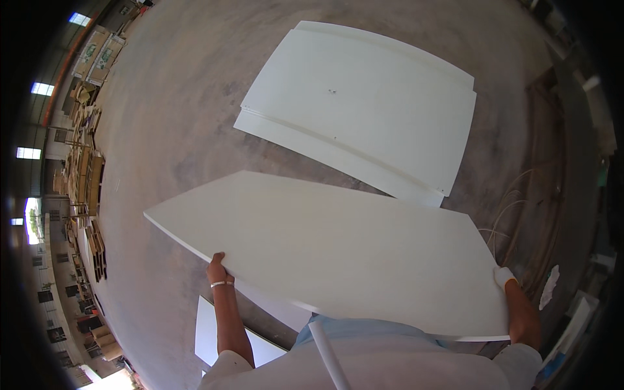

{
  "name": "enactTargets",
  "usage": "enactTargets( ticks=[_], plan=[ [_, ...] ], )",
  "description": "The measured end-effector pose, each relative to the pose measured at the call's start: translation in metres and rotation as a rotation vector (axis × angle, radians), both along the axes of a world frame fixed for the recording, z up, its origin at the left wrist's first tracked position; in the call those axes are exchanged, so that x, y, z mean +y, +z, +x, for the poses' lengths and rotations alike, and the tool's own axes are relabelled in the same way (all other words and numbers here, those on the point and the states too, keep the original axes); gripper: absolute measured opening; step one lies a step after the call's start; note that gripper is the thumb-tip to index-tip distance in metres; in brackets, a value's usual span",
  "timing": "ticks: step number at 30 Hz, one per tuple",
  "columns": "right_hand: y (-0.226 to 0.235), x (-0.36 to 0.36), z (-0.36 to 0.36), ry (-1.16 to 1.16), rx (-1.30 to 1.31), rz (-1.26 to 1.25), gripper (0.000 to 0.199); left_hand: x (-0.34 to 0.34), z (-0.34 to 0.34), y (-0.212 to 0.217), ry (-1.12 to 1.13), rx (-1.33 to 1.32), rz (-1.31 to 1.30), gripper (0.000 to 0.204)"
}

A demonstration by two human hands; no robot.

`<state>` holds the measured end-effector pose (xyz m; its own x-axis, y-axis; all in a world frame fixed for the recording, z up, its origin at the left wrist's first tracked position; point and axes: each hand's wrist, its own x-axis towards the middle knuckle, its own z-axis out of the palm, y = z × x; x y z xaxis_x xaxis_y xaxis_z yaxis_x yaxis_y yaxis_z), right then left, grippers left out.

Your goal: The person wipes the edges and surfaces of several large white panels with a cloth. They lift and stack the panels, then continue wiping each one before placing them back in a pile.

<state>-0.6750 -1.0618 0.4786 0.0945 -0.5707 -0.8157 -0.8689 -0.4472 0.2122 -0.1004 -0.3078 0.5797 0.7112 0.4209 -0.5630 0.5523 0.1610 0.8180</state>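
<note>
White panel [325, 253]; grey-brown floor [156, 130], apparently mottled.

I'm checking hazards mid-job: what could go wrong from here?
The left hand is bare where it grips the large white panel, unlike the gloved right hand, so the edge might scrape it. In this view, the panel's far edge overlaps the white sheets on the floor; lowering it there could scuff them.

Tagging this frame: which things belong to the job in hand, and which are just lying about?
In the job:
- large white panel, held by left hand and gloved right hand
- white panels on the floor, likely

Apparently just lying about:
- wooden-looking stacks, far left
- white scrap, right
</note>
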Motion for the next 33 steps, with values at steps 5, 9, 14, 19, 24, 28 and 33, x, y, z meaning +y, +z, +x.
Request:
enactTargets(
  ticks=[5,9,14,19,24,28,33],
  plan=[
    [-0.035,-0.008,0.001,0.013,-0.078,-0.029,0.054,-0.053,0.061,0.028,-0.087,-0.147,-0.002,0.034],
    [-0.062,-0.017,0.013,0.075,-0.116,-0.055,0.04,-0.093,0.098,0.047,-0.089,-0.208,0.02,0.031],
    [-0.1,-0.024,0.028,0.135,-0.031,0.035,0.049,-0.141,0.161,0.049,-0.13,-0.209,0.082,0.035],
    [-0.126,-0.047,0.037,0.1,-0.048,0.051,0.051,-0.18,0.21,0.032,-0.215,-0.192,0.151,0.033],
    [-0.121,-0.07,0.073,0.028,-0.062,0.245,0.062,-0.203,0.242,0.02,-0.205,-0.17,0.155,0.035],
    [-0.086,-0.063,0.125,0.293,-0.117,0.183,0.038,-0.223,0.27,0.026,-0.223,-0.185,0.298,0.034],
    [0.012,-0.085,0.17,-0.431,0.046,0.276,0.031,-0.257,0.288,0.038,-0.232,-0.176,0.294,0.031]
  ],
)
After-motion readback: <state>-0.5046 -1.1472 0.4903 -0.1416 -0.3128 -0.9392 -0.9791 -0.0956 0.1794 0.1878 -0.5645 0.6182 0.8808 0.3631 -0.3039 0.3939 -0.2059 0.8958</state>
